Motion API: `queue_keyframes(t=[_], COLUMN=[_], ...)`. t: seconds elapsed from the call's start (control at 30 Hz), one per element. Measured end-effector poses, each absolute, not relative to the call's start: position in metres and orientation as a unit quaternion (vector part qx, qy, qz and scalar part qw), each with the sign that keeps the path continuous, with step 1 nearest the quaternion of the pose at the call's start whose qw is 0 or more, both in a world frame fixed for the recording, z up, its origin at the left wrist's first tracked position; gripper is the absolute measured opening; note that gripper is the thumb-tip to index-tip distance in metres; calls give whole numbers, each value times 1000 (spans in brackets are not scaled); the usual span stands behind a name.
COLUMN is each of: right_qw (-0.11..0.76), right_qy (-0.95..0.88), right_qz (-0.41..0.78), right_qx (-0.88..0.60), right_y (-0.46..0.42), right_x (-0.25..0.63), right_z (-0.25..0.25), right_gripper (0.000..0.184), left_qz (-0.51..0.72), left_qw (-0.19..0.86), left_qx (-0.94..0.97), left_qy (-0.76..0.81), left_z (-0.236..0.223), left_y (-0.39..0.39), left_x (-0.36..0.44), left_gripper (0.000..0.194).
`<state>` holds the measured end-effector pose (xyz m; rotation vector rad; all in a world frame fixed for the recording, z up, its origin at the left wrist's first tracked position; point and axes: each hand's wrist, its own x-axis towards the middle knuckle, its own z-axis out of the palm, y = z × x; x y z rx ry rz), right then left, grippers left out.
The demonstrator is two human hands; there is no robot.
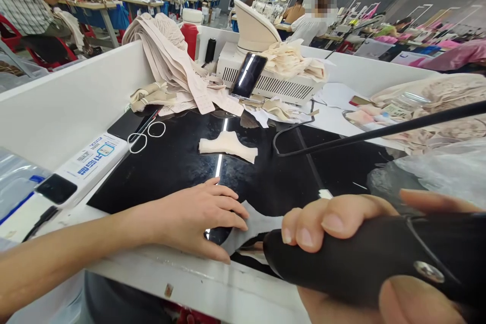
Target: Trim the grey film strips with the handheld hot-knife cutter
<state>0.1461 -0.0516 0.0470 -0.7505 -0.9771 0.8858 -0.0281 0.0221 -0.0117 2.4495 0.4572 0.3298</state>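
Note:
My left hand (207, 215) lies flat near the front edge of the black tabletop (167, 172), fingers spread, the tips at a grey, flat curved piece (252, 220). My right hand (341, 217) is wrapped round a thick black tool handle (360, 258) with a screw in its side, very close to the camera; the tool's working end cannot be made out. Beyond my left hand, a small stack of cream shaped fabric pieces (228, 146) sits on the black surface.
Long beige fabric strips (172, 58) heap at the back left. A phone (248, 75) leans on a white vented machine (266, 73). A black bent rod (379, 129) crosses from the right. A white box (93, 159) and a dark phone-like device (56, 188) lie left. Other people work behind.

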Motion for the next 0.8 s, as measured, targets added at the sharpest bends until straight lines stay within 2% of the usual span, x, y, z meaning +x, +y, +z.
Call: queue_keyframes(t=[0.1,0.33,0.5,0.6,0.7,0.8], right_qw=[746,714,708,766,804,804], right_qy=[-421,-465,-454,-401,-375,-375], right_qz=[393,362,399,328,247,236], right_qx=[-334,-378,-365,-380,-390,-397], right_y=[-51,-53,-52,-43,-33,-31], right_x=[141,141,158,169,175,175], right_z=[46,46,51,54,54,52], right_gripper=[42,41,44,40,38,37], left_qz=[131,131,136,153,163,154], left_qw=[308,304,303,298,291,280], left_qx=[927,930,929,927,929,935], left_qy=[169,161,165,167,161,154], left_z=[-12,-13,-11,-10,-11,-13], left_y=[23,24,24,22,19,17], left_x=[-29,-29,-30,-29,-28,-27], left_gripper=[45,49,37,30,35,41])
